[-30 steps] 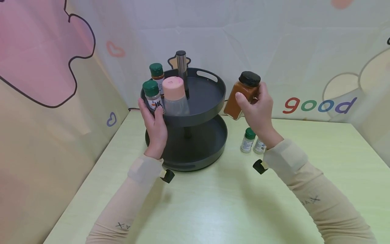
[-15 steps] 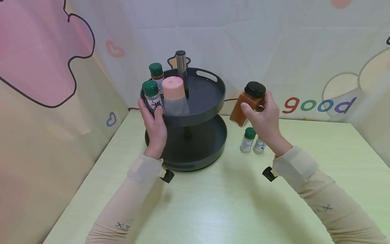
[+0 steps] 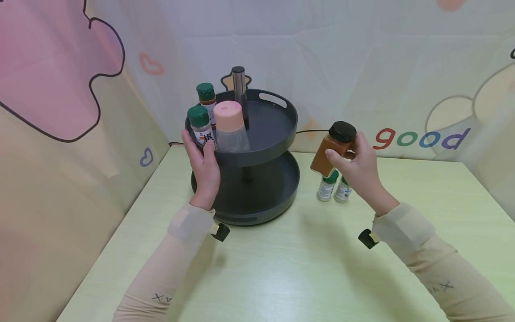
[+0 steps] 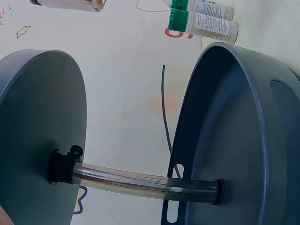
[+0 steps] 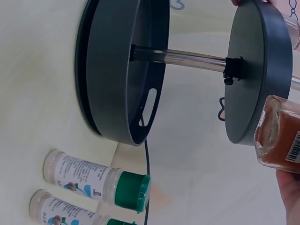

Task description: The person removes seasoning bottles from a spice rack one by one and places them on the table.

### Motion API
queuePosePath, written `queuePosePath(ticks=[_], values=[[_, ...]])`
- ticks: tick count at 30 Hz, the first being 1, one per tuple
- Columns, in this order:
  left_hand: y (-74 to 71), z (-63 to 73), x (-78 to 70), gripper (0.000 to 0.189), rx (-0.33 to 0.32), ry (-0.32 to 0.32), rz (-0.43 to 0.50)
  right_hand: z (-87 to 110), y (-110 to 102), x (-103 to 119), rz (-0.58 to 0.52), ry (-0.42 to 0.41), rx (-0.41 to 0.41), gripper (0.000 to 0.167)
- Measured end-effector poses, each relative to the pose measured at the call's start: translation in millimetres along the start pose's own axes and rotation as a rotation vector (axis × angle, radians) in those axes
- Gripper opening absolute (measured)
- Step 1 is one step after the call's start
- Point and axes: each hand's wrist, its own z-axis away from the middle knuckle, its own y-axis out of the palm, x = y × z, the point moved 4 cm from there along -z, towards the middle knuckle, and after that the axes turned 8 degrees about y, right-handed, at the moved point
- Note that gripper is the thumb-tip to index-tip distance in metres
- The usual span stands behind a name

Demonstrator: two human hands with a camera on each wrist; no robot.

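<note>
My right hand point(image 3: 360, 167) grips a square clear spice jar point(image 3: 331, 153) with reddish-brown powder and a black lid, tilted in the air right of a dark grey two-tier turntable rack point(image 3: 277, 155). The jar's base point(image 5: 276, 133) shows in the right wrist view. My left hand point(image 3: 206, 174) rests against the upper tray's left wall, fingers extended and thumb tip before a green-capped shaker point(image 3: 199, 118). Also on that tray stand another green-capped shaker point(image 3: 207, 95) and a clear pink-capped bottle point(image 3: 229, 126). The lower tray point(image 3: 257, 197) bears nothing visible.
Two green-capped shakers point(image 3: 325, 191) stand upright on the pale table right of the rack, partly behind the raised jar. A metal post point(image 3: 239, 80) rises through the upper tray. A printed cloth backdrop point(image 3: 342, 58) and a thin black cable point(image 3: 311, 131) lie behind.
My right hand has moved right and down with the brown spice jar, away from the upper tray, so it now covers part of a table shaker. My left hand stays put.
</note>
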Motion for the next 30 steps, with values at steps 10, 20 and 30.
queuePosePath(ticks=[10,20,30], values=[[0.2,0.1,0.3,0.068,0.0,0.009,-0.004,7.1,-9,-13,0.075,0.023,0.037,0.044],[0.5,5.7,-18.6,0.066,0.012,-0.019,-0.003,12.5,-20,-27,0.081,0.027,0.085,0.042],[1.2,1.0,-1.0,0.068,0.006,-0.009,-0.002,18.4,-29,-41,0.127,0.097,0.138,0.042]])
